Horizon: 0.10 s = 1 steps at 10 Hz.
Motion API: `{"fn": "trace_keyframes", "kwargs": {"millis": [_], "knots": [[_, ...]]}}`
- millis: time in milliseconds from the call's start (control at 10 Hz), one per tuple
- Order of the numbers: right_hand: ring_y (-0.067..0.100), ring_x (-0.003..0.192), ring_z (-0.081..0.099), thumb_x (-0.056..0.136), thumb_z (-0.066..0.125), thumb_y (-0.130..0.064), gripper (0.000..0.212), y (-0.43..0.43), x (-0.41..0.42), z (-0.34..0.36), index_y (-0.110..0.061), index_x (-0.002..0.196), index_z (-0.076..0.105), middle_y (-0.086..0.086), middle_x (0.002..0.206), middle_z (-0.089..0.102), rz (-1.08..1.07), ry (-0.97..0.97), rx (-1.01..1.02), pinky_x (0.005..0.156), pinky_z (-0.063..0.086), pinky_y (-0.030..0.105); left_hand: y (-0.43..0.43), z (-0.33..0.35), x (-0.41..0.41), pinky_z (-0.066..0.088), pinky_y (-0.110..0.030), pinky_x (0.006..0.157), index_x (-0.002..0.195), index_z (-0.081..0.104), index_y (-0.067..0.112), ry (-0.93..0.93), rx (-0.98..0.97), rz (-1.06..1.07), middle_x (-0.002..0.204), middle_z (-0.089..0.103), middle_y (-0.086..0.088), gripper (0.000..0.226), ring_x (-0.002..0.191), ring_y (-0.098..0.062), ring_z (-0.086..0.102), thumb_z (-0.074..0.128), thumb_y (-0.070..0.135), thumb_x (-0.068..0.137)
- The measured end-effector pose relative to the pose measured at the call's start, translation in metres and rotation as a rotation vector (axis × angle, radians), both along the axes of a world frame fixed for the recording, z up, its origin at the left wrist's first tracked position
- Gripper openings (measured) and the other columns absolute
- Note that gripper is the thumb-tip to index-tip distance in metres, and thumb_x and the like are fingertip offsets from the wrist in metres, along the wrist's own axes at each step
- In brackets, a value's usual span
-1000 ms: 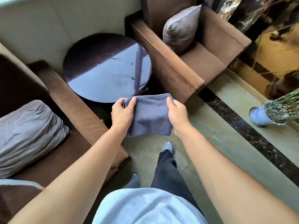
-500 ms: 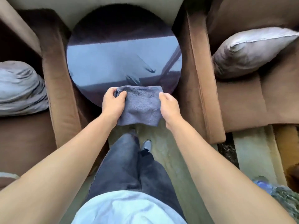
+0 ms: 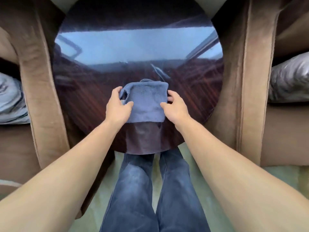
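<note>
A folded grey-blue cloth (image 3: 145,101) hangs over the near part of a round, glossy dark wooden table (image 3: 93,97). My left hand (image 3: 117,107) grips the cloth's left edge, thumb on top and fingers curled behind it. On the other side, my right hand (image 3: 175,108) holds the right edge the same way. The cloth's lower edge hangs close to the tabletop; whether it touches the surface cannot be told.
Brown upholstered armchairs flank the table, one armrest at the left (image 3: 41,97) and one at the right (image 3: 254,81). A grey cushion (image 3: 10,101) lies on the left seat and another (image 3: 291,79) on the right. My legs in jeans (image 3: 150,190) stand on a pale green floor.
I have stepped up to the table, which now fills the view. Both hands carried the cloth forward from beyond the table's front edge to over its surface.
</note>
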State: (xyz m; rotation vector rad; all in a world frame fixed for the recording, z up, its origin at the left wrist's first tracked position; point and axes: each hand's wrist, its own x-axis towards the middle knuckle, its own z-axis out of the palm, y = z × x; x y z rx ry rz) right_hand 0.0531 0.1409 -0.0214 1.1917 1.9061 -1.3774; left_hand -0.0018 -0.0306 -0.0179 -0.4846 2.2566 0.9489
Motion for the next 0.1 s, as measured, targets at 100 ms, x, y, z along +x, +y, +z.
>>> {"fn": "trace_keyframes", "kwargs": {"millis": [100], "knots": [[0.019,0.125,0.056,0.093,0.054,-0.017,0.064,0.0132,-0.0015,0.0033,-0.023,0.153,0.034,-0.001,0.143,0.057,0.094,-0.016,-0.019,0.096,0.04,0.026,0.0123,0.0086,0.0009,0.029,-0.023,0.095,0.154,0.025,0.026,-0.009,-0.036,-0.041,0.156,0.036,-0.005,0.081,0.138,-0.023,0.041,0.067,0.016,0.085]]}}
